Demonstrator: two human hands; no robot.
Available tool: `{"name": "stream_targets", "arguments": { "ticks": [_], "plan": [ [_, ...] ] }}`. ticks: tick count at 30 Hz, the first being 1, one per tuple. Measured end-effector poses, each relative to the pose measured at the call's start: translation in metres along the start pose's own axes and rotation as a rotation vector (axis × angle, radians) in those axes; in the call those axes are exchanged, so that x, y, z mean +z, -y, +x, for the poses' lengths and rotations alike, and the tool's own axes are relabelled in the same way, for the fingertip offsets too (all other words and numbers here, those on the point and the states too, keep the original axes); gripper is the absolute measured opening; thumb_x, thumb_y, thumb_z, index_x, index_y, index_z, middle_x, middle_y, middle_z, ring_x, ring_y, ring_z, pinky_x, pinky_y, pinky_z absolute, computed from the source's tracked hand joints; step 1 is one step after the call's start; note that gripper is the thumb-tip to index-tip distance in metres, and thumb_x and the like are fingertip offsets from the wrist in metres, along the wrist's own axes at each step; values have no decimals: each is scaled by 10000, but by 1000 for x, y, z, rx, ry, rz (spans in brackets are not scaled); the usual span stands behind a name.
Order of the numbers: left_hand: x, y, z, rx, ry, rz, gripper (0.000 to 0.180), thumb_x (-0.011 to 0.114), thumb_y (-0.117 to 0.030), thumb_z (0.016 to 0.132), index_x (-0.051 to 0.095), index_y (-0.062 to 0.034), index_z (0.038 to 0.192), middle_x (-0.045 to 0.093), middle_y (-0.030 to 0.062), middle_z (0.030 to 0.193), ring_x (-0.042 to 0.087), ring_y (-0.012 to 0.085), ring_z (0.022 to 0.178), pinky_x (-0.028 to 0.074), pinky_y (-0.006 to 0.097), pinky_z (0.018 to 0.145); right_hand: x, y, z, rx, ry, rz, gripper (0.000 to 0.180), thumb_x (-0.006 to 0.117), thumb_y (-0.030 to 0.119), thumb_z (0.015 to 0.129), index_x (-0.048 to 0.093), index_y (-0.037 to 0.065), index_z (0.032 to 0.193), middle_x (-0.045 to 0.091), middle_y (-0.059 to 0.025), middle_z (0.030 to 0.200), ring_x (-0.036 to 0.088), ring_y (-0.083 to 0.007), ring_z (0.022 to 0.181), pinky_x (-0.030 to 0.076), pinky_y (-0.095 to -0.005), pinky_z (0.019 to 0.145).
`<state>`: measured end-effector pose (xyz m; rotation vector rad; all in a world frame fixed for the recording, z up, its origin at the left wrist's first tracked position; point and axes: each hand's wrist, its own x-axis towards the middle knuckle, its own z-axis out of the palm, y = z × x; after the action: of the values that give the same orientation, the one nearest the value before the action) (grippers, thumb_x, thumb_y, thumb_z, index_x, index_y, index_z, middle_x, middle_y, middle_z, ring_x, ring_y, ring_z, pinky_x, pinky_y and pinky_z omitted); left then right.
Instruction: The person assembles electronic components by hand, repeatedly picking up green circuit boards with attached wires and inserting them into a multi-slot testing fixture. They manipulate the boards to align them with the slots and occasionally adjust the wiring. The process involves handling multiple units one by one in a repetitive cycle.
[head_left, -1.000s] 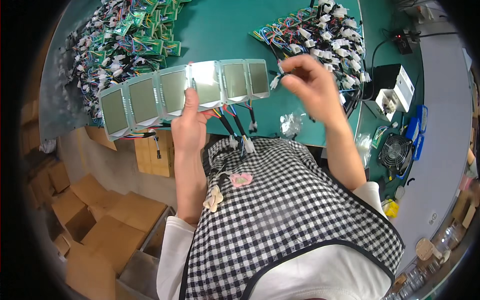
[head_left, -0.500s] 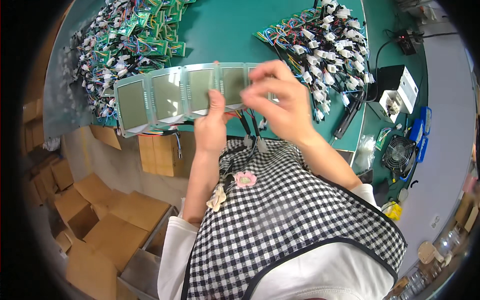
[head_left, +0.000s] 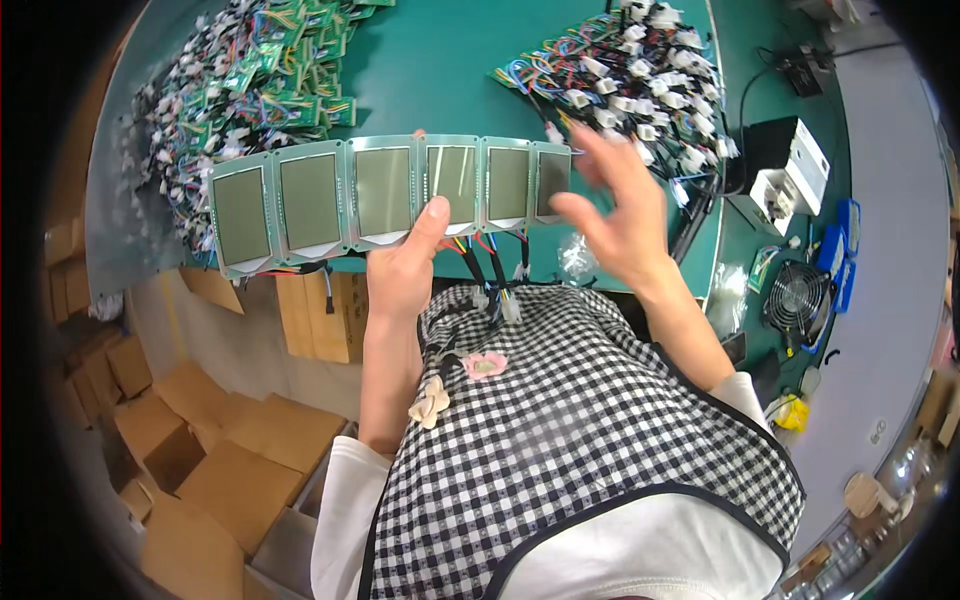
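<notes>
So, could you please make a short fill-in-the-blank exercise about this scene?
1. The left hand holds a row of ____ display panels.
2. The right hand is ____, holding nothing.
3. The table top is ____ in colour.
4. The boxes on the floor are made of ____.

Missing words: six; open; green; cardboard
</notes>
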<state>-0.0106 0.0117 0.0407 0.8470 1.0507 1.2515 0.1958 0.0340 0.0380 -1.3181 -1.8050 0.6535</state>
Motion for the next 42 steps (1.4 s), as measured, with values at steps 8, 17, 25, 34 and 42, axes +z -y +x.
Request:
{"name": "stream_targets", "arguments": {
  "ticks": [8,17,25,34,42],
  "plan": [
    [10,-5,-8,12,5,20,493,477,-85,868,289,-2,1316,351,102,1329,452,184,1124,425,306,895,39,9,9,-312,-103,-187,358,664,61,652,602,79,1004,509,-106,1181,438,-303,1120,290,-481,953],
    [4,-8,-12,-90,-107,-121,467,448,-90,888,270,-8,1311,470,130,1170,532,220,1000,495,357,767,36,21,10,-306,-59,7,314,766,247,531,525,83,647,494,-74,713,488,-251,718,362,-358,641],
    [4,-3,-13,-77,-108,-11,434,480,-140,885,334,-20,1275,527,103,1048,566,181,858,502,318,662,23,21,31,-64,401,28,314,769,211,553,519,30,612,495,-65,649,496,-236,570,392,-337,505],
    [3,-10,-14,-72,-90,-144,377,472,-119,885,373,19,1221,544,120,1050,591,198,839,515,321,674,24,12,30,-119,234,19,238,728,204,597,547,56,641,510,-71,676,535,-263,649,423,-372,570],
    [1,-12,-10,-111,-7,-202,400,424,-117,896,331,19,1261,540,147,1072,600,238,855,531,385,683,6,11,39,-309,532,-89,272,739,212,575,524,56,630,494,-63,661,517,-257,678,406,-370,588]
  ]
}}
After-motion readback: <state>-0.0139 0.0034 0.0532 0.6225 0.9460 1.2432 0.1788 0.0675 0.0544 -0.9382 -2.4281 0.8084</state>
